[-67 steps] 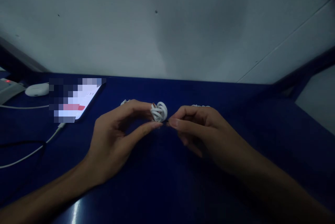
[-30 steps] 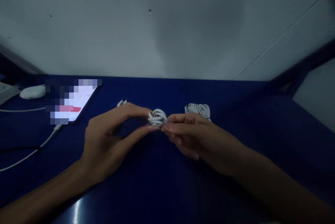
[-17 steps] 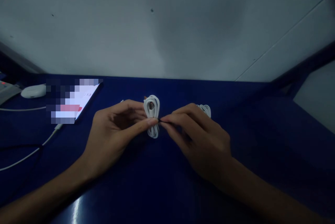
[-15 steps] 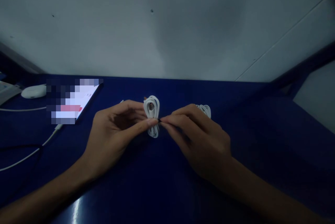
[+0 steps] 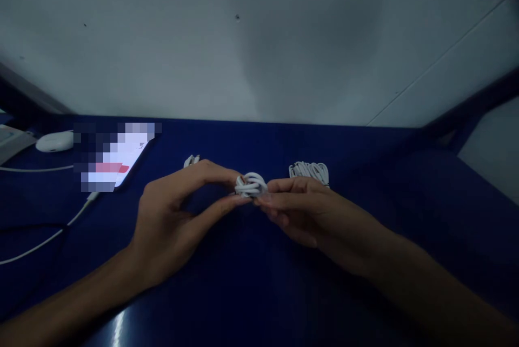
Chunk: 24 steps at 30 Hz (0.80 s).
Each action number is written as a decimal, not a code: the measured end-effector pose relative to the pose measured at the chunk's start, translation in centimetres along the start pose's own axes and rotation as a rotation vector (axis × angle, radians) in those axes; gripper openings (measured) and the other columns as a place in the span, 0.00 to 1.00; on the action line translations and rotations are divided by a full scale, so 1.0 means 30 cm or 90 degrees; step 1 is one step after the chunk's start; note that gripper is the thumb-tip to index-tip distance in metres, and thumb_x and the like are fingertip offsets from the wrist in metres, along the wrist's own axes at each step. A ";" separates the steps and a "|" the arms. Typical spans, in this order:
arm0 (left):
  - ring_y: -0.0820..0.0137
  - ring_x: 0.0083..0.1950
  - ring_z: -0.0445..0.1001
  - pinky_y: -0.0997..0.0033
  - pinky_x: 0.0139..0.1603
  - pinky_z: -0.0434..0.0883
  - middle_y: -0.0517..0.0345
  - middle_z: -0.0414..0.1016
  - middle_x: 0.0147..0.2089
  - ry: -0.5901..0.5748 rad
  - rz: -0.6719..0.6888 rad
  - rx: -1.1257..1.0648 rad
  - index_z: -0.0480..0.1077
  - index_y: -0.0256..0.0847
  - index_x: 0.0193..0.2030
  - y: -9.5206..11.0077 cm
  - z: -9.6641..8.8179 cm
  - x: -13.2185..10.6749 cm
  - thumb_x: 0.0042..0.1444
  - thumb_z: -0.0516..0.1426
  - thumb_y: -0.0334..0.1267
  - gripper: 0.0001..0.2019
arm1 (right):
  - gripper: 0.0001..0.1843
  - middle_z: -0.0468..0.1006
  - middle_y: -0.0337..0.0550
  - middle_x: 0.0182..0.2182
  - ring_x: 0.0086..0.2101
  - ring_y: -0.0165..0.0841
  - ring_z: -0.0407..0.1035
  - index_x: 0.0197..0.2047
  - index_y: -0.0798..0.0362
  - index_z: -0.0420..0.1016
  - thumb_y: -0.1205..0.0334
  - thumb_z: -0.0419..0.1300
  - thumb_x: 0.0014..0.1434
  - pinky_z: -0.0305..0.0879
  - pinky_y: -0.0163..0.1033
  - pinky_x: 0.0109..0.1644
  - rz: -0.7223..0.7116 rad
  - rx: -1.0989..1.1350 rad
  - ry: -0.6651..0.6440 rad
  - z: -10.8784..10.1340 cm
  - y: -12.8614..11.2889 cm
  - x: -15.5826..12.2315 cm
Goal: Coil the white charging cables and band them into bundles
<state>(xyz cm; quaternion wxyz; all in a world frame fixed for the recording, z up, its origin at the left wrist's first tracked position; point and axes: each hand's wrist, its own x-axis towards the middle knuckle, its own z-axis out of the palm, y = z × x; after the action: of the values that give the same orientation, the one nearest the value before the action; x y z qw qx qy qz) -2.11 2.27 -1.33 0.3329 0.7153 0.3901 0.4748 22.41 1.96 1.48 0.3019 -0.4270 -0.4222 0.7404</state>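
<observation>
A coiled white cable [image 5: 252, 184] is held between my two hands above the blue table [image 5: 227, 293]. The fingertips of my left hand [image 5: 174, 217] pinch the coil from its left side. From the right, the thumb and fingers of my right hand [image 5: 320, 209] close on its other end. The coil now lies sideways, its loops facing me; a dark tie on it cannot be made out. Behind my right hand lies another bundle of white cable [image 5: 310, 171]. A smaller piece of white cable [image 5: 192, 160] shows past my left knuckles, partly hidden.
At the left lies a phone [image 5: 132, 147] with a lit, partly blurred screen, a white cable [image 5: 79, 213] plugged into it. Beside it sits a white rounded case [image 5: 54, 141]. A pale wall [image 5: 259, 66] rises behind the table.
The coil has turned from upright to lying sideways and moved slightly right. My right hand has shifted from pinching the dark tie to gripping the coil's right end.
</observation>
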 end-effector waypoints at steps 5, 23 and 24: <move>0.67 0.49 0.87 0.68 0.58 0.82 0.66 0.90 0.47 0.027 -0.085 -0.100 0.89 0.57 0.49 0.005 0.016 0.012 0.61 0.78 0.33 0.14 | 0.08 0.80 0.35 0.29 0.23 0.27 0.69 0.41 0.51 0.86 0.58 0.71 0.74 0.66 0.34 0.26 -0.208 -0.264 0.131 0.026 0.029 0.005; 0.74 0.37 0.88 0.84 0.40 0.83 0.59 0.91 0.40 -0.042 -0.369 -0.389 0.89 0.46 0.45 0.000 0.028 0.042 0.61 0.77 0.28 0.09 | 0.11 0.88 0.42 0.35 0.30 0.30 0.77 0.48 0.55 0.83 0.77 0.61 0.79 0.67 0.38 0.26 -0.800 -0.980 0.359 0.026 0.105 0.038; 0.74 0.37 0.88 0.85 0.40 0.82 0.59 0.91 0.39 -0.042 -0.373 -0.395 0.89 0.46 0.45 0.000 0.029 0.041 0.61 0.77 0.28 0.09 | 0.12 0.87 0.42 0.34 0.29 0.30 0.76 0.47 0.56 0.83 0.78 0.61 0.79 0.66 0.38 0.25 -0.803 -0.988 0.370 0.030 0.110 0.041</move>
<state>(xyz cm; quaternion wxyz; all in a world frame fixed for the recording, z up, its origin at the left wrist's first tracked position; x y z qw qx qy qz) -0.99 3.26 -1.11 0.6653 0.4553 0.4047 0.4316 20.76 1.09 -1.65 0.3664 -0.3671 -0.8402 -0.1583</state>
